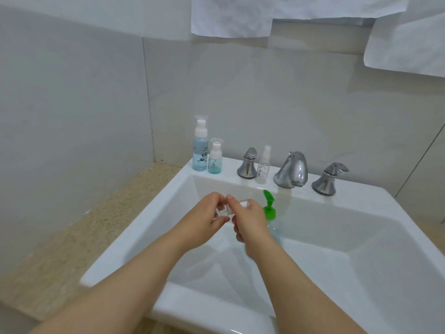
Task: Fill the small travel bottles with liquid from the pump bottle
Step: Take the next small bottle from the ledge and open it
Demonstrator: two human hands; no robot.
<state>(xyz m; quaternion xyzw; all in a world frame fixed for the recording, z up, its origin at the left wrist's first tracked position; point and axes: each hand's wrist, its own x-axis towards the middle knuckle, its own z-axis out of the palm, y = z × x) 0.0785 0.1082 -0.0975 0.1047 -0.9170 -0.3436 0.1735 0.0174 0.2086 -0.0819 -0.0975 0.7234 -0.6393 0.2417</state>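
Over the sink basin, both my hands meet on a small clear travel bottle (243, 204) with a white neck. My left hand (202, 220) pinches the bottle's clear cap (222, 211). My right hand (250, 222) is wrapped around the body and hides most of it. Just behind my right hand, the pump bottle (269, 211) with a green pump head stands in the basin, and bluish liquid shows below. Three more travel bottles stand on the back ledge: a tall one with blue liquid (200, 150), a short one with a little blue liquid (215, 160), and a clear spray bottle (263, 168).
A chrome faucet (292, 171) stands between two chrome handles (247, 165) (330, 178) on the white sink (144, 227). A beige speckled counter (91, 225) lies to the left. White cloths (231, 18) hang on the tiled wall above.
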